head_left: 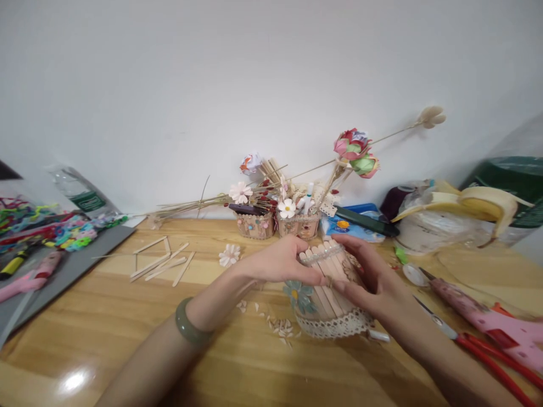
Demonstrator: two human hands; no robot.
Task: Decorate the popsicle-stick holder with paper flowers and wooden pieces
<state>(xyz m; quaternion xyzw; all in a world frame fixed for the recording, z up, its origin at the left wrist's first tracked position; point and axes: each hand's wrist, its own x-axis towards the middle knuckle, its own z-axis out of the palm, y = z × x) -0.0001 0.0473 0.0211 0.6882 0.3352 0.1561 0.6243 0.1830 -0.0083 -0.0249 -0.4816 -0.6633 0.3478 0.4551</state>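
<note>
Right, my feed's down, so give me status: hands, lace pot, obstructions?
Left hand and right hand both on lace pot. Blue flower on its side. Pale chips by its base, scissors to the right.

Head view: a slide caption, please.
Both hands hold a lace-trimmed craft-stick piece at a wooden table.

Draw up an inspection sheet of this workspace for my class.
Surface: wooden tabletop, grain visible, shiny in one spot.
Job's things: wooden-stick craft with lace trim and blue flower.
Clutter: pale chips, loose sticks, red-handled scissors, right-side pink tool, banana peel.
Grip: left hand and right hand both hold the wooden-stick craft.
Cables: nothing clearly seen.
Surroundings: pale wall behind; bottle at far left.
</note>
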